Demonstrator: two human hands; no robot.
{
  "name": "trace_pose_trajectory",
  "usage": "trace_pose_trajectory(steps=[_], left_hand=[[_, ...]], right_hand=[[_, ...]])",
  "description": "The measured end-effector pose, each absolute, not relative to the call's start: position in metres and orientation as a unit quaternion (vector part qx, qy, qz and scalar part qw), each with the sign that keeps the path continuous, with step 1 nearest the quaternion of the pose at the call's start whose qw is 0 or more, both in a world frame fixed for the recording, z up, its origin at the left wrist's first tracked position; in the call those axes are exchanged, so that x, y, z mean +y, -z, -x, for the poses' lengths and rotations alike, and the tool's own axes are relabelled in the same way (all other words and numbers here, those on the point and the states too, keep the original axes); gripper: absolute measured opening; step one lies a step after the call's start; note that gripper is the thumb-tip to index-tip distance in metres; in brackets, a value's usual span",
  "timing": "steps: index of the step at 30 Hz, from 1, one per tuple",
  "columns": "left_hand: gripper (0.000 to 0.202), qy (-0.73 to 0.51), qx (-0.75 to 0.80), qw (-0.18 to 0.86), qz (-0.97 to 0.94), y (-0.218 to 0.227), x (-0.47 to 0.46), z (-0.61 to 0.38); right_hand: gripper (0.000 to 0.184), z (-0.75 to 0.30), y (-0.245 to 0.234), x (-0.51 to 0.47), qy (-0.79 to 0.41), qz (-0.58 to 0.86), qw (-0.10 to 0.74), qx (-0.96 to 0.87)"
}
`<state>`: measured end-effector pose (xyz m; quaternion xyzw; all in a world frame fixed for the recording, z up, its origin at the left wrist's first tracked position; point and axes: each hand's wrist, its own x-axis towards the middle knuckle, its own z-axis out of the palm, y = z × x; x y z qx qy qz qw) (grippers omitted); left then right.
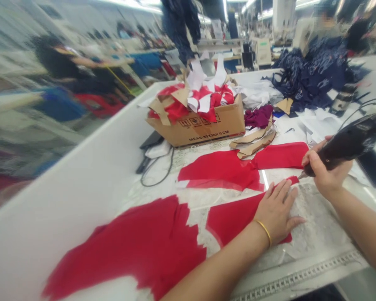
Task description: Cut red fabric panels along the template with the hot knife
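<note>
Left hand (277,213), right hand (329,173), cardboard box (194,129) holding red, white scraps (175,109)

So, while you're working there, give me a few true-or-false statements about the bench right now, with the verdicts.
1. The right hand grips a black handheld electric cutter. True.
2. A gold bangle sits on the right wrist. False: it is on the left wrist.
3. The left hand lies spread on red fabric. True.
4. The cardboard box is empty. False: it holds red and white fabric scraps.
5. Dark navy fabric lies heaped beyond the box, to the right. True.
</note>
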<state>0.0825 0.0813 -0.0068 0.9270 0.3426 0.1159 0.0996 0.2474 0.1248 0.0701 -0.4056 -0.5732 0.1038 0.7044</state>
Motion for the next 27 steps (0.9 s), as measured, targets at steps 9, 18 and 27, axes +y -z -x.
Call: trace_pose_trajectory(steps=[9,18,27], left_hand=[[0.081,-0.105,0.339,0.102,-0.929,0.0066,0.0818,-0.0832],[0.084,-0.105,0.327,0.091,-0.935,0.0024,0.0835,-0.0817],[0.087,-0.102,0.319,0.087,-0.938,0.0035,0.0844,-0.0812]], right_hand=[[0.024,-0.2495,-0.0667,0.1274,-0.114,0.396,0.707,-0.575],[0.025,-0.2499,-0.0629,0.1317,-0.120,0.365,0.728,-0.568],[0.023,-0.2491,-0.0628,0.1301,-0.142,0.348,0.733,-0.567]])
